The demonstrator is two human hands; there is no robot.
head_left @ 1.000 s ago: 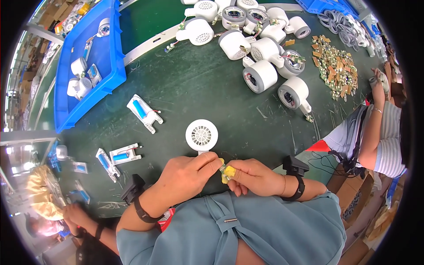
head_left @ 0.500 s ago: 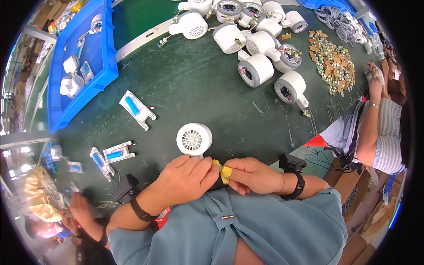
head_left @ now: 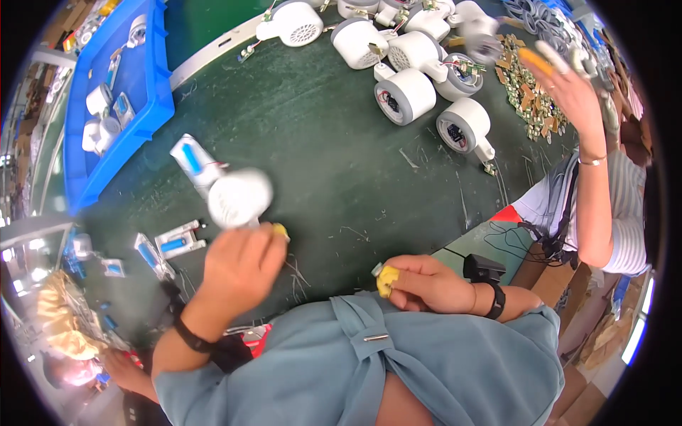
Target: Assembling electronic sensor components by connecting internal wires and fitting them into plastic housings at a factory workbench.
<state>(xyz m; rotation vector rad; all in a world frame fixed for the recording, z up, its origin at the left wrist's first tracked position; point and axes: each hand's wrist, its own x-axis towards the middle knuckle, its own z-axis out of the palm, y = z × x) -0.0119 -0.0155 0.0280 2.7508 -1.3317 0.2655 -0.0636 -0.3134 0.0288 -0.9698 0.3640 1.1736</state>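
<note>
My left hand point(head_left: 244, 263) is closed on the short neck of a white round fan head point(head_left: 240, 198) with a slotted grille, blurred by motion above the table. A yellow cover point(head_left: 281, 231) shows at one of its fingertips. Near my waist, my right hand point(head_left: 431, 285) is closed in a pinch, yellow covers point(head_left: 387, 280) on its fingertips. A small greyish piece point(head_left: 376, 269) sticks out from that pinch; its kind is unclear. Just beyond the fan head lies a white handle shell point(head_left: 197, 165) with a blue battery, partly hidden by it.
More battery shells point(head_left: 179, 243) lie at left, below a blue bin point(head_left: 158, 117) holding parts. Several white fan heads point(head_left: 405, 96) crowd the far side. Beside them are a pile of small circuit boards point(head_left: 529, 106) and a co-worker's hand point(head_left: 572, 96). Another person's arm point(head_left: 128, 373) shows at lower left.
My hands have come apart. The left has carried the fan head leftward toward the battery shells; the right moved slightly right. The co-worker's hand at right now reaches over the circuit boards.
</note>
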